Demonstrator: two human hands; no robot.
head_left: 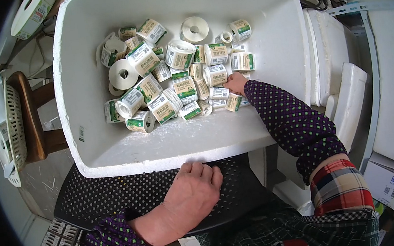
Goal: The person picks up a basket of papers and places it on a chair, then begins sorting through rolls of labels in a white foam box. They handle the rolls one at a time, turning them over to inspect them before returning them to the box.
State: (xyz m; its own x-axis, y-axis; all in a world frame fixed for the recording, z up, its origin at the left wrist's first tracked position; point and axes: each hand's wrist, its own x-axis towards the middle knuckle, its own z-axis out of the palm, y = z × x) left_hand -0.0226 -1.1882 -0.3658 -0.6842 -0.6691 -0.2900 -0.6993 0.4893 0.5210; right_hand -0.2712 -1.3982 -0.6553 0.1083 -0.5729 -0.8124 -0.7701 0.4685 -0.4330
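A deep white foam box point(175, 162) holds several rolls of white, beige and green labels point(185, 89), heaped along its middle and back. Inside the box, my right hand point(236, 83) reaches to the right side of the heap, its fingertips beside a label roll point(215, 75); whether they grip one is hidden. My left hand point(192, 191) rests at the box's front rim, its fingers curled against the foam edge. Patterned purple sleeves cover both forearms.
Beneath the box is a black perforated chair seat point(117, 193). On the left are a wooden chair point(31, 117), a pale plastic basket point(15, 129) and a large label roll point(31, 15). White foam pieces point(350, 105) and a cardboard box point(391, 186) stand right.
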